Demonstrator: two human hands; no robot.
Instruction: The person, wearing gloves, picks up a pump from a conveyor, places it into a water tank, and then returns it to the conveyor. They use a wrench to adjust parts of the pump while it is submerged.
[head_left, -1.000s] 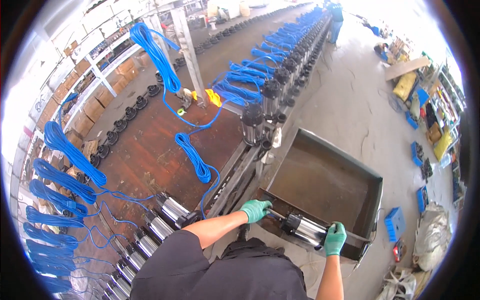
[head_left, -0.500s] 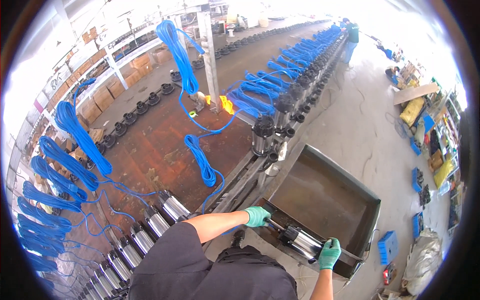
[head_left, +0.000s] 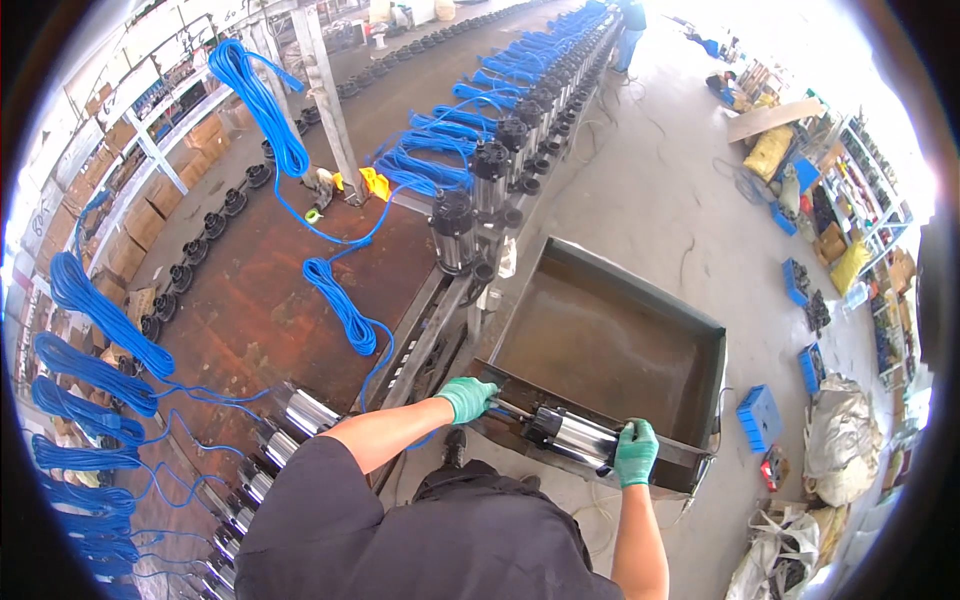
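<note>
Gripping the metal rod (head_left: 513,409) on one end of a silver-and-black pump (head_left: 575,437): left hand (head_left: 466,400), green glove, fingers wrapped round. Right hand (head_left: 636,453), same glove, is on the pump's other end, fingers bent; can't tell if they clamp or only press. Pump lies on its side along the near edge of the shallow metal tank (head_left: 722,375). Left of that: reddish-brown surface (head_left: 230,320), one loose blue cable coil (head_left: 340,305) on it, row of silver cylinders (head_left: 310,411) toward the near end. Upright pump (head_left: 453,240) heads a line running away. More blue coils (head_left: 110,315) far left. Blue crate (head_left: 760,417) on the floor (head_left: 650,170), right of the tank.
</note>
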